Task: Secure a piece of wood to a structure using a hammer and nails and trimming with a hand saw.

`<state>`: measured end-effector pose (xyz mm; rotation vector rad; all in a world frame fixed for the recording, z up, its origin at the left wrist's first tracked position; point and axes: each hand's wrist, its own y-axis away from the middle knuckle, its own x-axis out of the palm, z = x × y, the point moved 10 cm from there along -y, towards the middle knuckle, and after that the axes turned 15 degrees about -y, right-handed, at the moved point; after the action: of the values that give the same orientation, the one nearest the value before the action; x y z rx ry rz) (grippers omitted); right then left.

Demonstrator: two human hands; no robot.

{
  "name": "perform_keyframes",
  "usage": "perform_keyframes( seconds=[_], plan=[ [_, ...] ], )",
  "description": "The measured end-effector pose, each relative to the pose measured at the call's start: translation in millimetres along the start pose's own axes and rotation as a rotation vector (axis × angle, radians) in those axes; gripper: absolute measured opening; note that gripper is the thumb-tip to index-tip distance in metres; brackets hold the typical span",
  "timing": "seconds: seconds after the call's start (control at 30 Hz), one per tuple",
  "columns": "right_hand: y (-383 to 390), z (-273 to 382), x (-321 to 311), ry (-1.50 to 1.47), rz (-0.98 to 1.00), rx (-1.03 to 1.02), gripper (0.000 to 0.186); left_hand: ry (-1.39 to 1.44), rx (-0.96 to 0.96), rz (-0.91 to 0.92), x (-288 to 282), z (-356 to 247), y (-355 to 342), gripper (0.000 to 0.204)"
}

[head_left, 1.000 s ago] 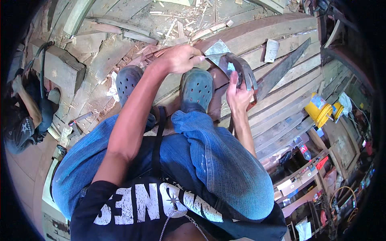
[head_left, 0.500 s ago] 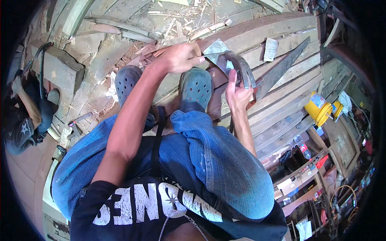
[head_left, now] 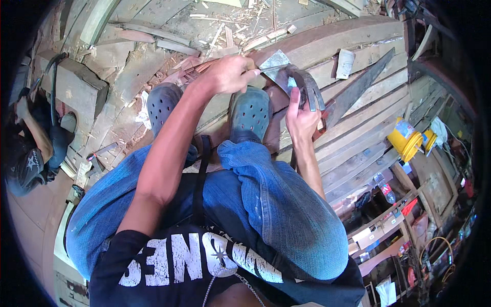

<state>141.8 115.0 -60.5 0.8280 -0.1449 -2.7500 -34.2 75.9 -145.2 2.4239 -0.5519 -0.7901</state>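
Note:
My left hand (head_left: 228, 74) is closed, pinching a thin dark metal rod (head_left: 271, 69) whose kind I cannot make out. The rod's far end meets the dark head of a claw hammer (head_left: 308, 89). My right hand (head_left: 303, 123) is wrapped round the hammer just below its head, thumb raised along it. Beneath the rod lies a flat silvery-grey plate (head_left: 274, 60) on the planks. A handsaw (head_left: 360, 89) lies just right of my right hand, its reddish handle partly hidden. My clog-type shoe (head_left: 249, 113) stands between my hands.
Wood shavings and offcuts (head_left: 227, 36) litter the boards ahead. A folded paper piece (head_left: 345, 63) rests on the planks. To the right stand yellow buckets (head_left: 405, 139) and a plastic bottle (head_left: 384, 188). At far left another person (head_left: 38, 138) sits by a thick timber block (head_left: 74, 84).
Both hands keep nearly the same places. My left thumb and fingers have shifted slightly on the rod, and my right hand has turned a little with the hammer.

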Motion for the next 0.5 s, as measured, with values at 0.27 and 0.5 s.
perform_keyframes(
  seconds=[0.27, 0.5],
  plan=[
    [0.5, -11.4, -2.4, -0.039, -0.017, 0.015, 0.036, -0.031, 0.002, 0.015, -1.7, -4.9, -1.8, 0.032],
    [0.1, -9.4, -3.4, -0.035, -0.007, 0.019, 0.035, -0.103, 0.02, -0.038, -2.9, -2.5, -2.7, 0.038]
  ],
)
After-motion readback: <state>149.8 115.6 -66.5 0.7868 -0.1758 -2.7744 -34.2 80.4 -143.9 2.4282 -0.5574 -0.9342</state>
